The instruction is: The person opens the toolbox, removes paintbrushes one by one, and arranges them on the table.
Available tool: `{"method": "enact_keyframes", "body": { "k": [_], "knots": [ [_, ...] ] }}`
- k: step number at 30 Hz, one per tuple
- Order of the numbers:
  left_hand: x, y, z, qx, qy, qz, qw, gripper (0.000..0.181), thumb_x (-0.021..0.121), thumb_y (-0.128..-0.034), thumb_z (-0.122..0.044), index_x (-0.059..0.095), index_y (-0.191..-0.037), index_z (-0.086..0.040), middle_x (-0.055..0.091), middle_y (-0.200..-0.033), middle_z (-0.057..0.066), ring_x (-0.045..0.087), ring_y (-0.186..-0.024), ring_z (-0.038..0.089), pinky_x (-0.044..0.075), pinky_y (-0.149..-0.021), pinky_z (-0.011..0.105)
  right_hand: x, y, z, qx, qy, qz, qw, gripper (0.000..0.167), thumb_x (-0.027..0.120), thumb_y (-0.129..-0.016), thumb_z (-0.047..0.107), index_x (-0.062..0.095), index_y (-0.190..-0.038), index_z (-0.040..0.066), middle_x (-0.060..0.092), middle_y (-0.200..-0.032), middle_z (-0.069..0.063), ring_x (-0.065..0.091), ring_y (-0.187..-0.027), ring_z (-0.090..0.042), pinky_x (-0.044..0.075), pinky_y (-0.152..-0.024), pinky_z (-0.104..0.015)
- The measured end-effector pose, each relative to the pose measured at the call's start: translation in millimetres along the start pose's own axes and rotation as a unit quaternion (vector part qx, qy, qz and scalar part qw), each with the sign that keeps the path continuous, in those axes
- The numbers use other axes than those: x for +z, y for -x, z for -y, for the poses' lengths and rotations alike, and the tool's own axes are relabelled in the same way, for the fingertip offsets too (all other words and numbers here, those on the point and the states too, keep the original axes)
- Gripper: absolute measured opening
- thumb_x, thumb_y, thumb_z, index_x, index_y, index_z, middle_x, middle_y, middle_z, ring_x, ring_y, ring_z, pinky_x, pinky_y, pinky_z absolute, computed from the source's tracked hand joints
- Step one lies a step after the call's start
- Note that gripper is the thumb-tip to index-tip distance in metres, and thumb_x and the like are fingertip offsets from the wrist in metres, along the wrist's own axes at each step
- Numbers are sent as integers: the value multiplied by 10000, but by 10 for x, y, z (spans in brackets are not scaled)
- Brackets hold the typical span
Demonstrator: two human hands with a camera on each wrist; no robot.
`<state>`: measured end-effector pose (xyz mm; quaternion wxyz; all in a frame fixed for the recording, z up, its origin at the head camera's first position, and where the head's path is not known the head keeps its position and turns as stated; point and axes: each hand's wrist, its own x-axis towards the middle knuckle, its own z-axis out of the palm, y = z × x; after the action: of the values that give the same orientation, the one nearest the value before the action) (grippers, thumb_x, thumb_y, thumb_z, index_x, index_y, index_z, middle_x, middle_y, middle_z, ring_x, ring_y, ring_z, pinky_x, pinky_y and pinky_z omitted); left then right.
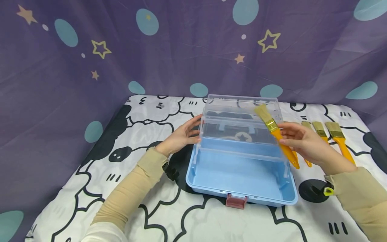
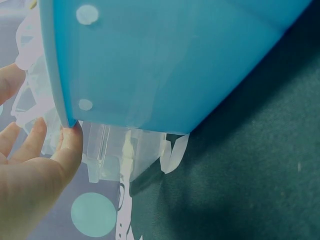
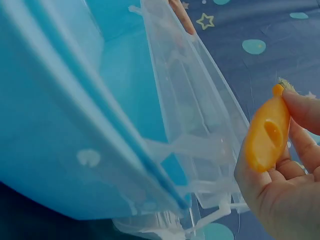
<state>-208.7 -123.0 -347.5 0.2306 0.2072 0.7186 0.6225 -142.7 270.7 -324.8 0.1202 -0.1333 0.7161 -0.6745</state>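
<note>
A light blue storage box (image 1: pixel 239 171) stands open on the table, its floor bare. Clear plastic trays (image 1: pixel 222 130) are raised at the back of it. My right hand (image 1: pixel 306 141) pinches a paintbrush (image 1: pixel 284 146) by its orange handle, bristles up and tilted left, over the box's right side. The handle's end (image 3: pixel 267 140) points toward the right wrist camera. At the left, my left hand (image 1: pixel 181 136) touches the side of the clear trays with fingers extended. Its fingertips lie by the box's rim (image 2: pixel 52 75) in the left wrist view.
Several more brushes lie right of the box, among them a wide paintbrush (image 1: pixel 341 143) and a narrower paintbrush (image 1: pixel 320 129), partly behind my right hand. A pink latch (image 1: pixel 236 201) hangs at the box's front. A purple patterned curtain (image 1: pixel 187 50) stands behind the table.
</note>
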Motion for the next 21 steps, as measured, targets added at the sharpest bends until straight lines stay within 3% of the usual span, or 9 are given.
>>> {"method": "enact_keyframes", "body": {
  "k": [4,10,21],
  "knots": [
    [-4,2,2,11,33,17,10000,848,580,-896,60,123,-1536,-258,165,-1580,58,288,-1392,328,365,-1084,486,-55,35,-45,-141,-454,29,9989,430,514,-922,-87,633,-1154,254,639,-996,59,592,-834,-93,531,-729,-168],
    [-2,2,15,-20,67,-5,10000,843,576,-897,65,130,-1536,-258,175,-1578,61,301,-1388,326,366,-1085,480,-178,75,-44,-163,-708,-93,9973,428,488,-929,-98,637,-1157,233,644,-1007,53,612,-867,-92,529,-732,-181],
    [5,-13,5,40,12,70,10000,848,577,-898,61,116,-1539,-249,152,-1584,68,276,-1397,338,365,-1083,492,-608,203,-40,85,-1278,-971,9870,381,507,-931,-72,645,-1117,231,624,-951,41,623,-839,-83,541,-694,-182]
  ]
}}
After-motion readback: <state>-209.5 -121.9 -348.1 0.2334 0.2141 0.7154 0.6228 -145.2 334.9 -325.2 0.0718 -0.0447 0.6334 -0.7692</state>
